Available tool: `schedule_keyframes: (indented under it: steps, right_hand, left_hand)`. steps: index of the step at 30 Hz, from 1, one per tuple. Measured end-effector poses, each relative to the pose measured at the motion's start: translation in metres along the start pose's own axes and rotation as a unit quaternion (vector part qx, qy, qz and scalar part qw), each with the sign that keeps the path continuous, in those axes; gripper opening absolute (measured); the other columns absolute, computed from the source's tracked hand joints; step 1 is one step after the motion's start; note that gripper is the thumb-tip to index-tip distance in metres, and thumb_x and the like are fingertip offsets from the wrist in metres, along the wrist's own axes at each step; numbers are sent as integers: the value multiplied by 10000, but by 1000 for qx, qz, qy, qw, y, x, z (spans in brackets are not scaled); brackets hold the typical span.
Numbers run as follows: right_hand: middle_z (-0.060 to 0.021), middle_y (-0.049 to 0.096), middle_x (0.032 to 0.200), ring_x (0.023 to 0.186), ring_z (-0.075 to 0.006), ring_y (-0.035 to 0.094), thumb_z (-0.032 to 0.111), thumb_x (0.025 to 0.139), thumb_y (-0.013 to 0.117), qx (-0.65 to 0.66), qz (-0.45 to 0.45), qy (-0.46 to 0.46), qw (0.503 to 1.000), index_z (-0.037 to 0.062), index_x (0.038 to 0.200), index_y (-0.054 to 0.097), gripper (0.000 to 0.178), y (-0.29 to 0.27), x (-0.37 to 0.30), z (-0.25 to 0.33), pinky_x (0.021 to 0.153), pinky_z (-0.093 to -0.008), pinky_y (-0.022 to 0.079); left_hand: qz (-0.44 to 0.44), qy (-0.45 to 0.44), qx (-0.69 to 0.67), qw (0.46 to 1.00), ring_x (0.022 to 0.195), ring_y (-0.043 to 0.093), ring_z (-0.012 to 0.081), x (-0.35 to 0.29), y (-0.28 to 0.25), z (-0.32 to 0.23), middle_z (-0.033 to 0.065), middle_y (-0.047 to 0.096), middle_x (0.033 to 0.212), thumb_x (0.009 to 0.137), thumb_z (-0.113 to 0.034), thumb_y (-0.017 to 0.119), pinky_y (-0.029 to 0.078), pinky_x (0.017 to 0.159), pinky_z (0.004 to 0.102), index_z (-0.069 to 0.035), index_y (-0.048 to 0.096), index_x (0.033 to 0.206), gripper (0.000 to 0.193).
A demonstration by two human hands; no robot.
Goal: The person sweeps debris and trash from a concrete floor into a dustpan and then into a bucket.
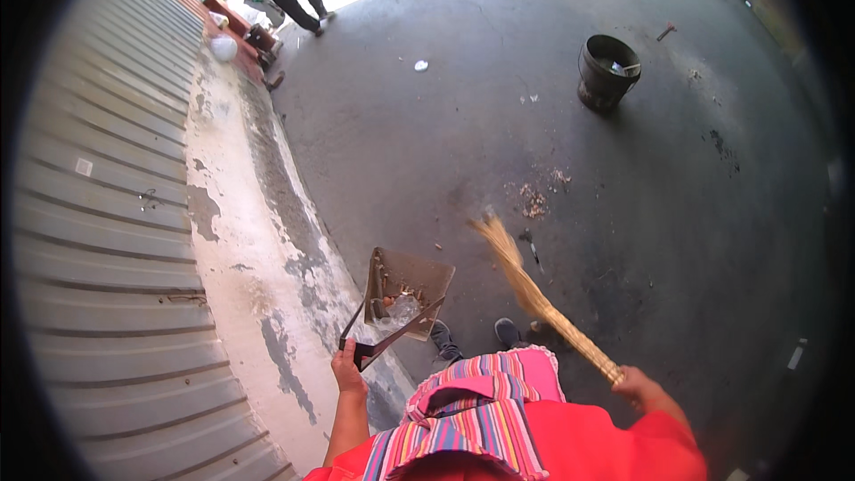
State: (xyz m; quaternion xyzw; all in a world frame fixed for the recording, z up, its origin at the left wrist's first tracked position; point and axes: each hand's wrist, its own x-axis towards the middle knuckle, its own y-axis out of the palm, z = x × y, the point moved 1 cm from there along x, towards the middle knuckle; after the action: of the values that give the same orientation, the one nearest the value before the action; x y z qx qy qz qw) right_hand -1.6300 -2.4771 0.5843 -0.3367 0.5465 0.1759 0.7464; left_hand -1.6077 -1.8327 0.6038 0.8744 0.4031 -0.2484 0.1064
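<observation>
left hand (pixel 347 372) clamped the rusty metal dustpan (pixel 403 289); right hand (pixel 639 385) gripped the straw broom (pixel 534 298). best swept small litter pile (pixel 534 202) at 12 o'clock low, pan flat.

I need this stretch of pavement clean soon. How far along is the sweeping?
Partly done: the dustpan in the left hand already holds swept litter. In hand: the right hand grips the straw broom. Left: a debris pile and scattered scraps on the pavement, near the black bucket.

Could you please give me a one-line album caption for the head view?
Left hand holds a dustpan, right hand a straw broom, near swept debris.
</observation>
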Motion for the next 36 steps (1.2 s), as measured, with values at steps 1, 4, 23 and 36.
schedule_keyframes:
  steps: [1,4,23,36]
  right_hand:
    - [-63,576,658,494,-160,546,131,599,735,21,-37,23,999,66,949,568,394,27,-8,-29,421,-325,447]
    - [-72,575,657,514,-169,558,101,605,722,189,-66,123,972,48,934,561,370,107,-2,-72,432,-326,455]
    - [-163,585,659,518,-287,587,154,746,574,769,-58,233,593,-23,877,508,230,352,63,-1,467,-402,523]
    - [-134,541,629,441,-263,574,-4,651,620,686,-172,149,691,20,953,488,330,239,59,259,362,-393,472]
  left_hand:
    - [35,-9,8,999,556,547,103,20,15,-5,25,599,673,828,-308,643,443,524,231,-60,583,745,269]
    - [87,-15,44,995,593,557,97,63,53,-19,26,606,702,820,-329,653,451,537,232,-44,603,768,294]
    - [297,25,191,935,536,476,96,138,342,-124,-6,555,640,758,-393,707,370,506,250,-90,580,723,330]
    - [448,-26,324,833,510,473,108,178,469,-69,14,552,632,746,-526,652,299,382,274,-123,576,723,411]
